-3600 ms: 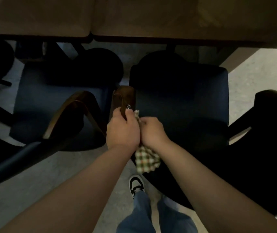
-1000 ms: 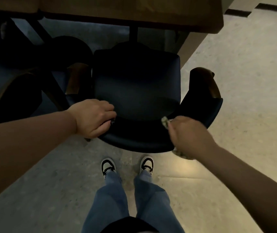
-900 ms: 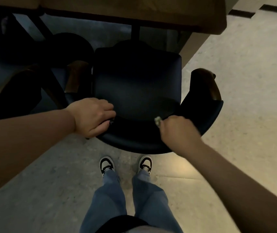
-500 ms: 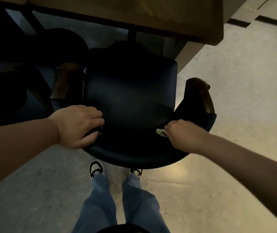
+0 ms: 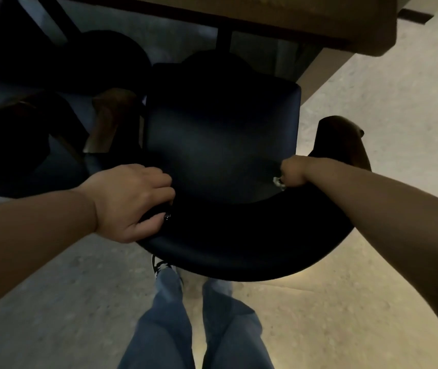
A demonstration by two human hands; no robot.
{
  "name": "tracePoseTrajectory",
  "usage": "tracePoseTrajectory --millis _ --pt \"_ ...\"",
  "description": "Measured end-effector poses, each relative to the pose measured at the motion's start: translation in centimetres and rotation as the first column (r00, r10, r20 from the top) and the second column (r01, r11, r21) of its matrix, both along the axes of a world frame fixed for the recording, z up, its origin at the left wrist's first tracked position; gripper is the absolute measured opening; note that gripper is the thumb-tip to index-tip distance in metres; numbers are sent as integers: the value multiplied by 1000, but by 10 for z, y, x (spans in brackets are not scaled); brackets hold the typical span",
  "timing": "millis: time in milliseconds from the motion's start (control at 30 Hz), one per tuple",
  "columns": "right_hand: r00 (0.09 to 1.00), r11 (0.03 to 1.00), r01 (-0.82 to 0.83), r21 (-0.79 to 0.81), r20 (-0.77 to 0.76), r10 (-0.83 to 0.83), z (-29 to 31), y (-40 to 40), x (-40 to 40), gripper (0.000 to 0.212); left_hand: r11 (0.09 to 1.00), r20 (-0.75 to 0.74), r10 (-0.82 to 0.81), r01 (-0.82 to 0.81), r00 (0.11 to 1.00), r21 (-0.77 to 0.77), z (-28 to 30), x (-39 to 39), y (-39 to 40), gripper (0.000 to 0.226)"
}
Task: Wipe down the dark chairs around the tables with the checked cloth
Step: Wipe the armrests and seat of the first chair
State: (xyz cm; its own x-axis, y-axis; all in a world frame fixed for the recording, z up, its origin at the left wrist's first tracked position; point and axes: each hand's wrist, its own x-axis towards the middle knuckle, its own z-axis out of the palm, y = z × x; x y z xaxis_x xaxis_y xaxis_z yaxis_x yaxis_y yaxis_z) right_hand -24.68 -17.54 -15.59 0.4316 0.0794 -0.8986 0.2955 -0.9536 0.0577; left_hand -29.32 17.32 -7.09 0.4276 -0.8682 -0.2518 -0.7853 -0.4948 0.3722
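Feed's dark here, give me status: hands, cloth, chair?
Left hand gripping chair back. Right hand fisted on cloth, inside the right curve. Nothing in the way.

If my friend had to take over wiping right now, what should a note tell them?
Left hand: gripping the left side of the chair's curved backrest, steadying it.
Right hand: closed on the checked cloth, pressed against the inside of the backrest on its right, by the seat.
Done: cannot tell which parts are already wiped.
Left: finish this backrest, then the neighbouring chair on the left by the table.
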Motion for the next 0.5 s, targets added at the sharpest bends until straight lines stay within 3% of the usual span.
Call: tracePoseTrajectory --millis 267,500 --pt "1000 943 -10 331 -9 14 21 13 -36 29 999 -6 18 -19 1000 -28 1 -1 1 37" --pt "998 999 17 33 -61 -15 -4 7 -7 33 999 -11 24 -25 1000 -39 -1 -2 1 39"
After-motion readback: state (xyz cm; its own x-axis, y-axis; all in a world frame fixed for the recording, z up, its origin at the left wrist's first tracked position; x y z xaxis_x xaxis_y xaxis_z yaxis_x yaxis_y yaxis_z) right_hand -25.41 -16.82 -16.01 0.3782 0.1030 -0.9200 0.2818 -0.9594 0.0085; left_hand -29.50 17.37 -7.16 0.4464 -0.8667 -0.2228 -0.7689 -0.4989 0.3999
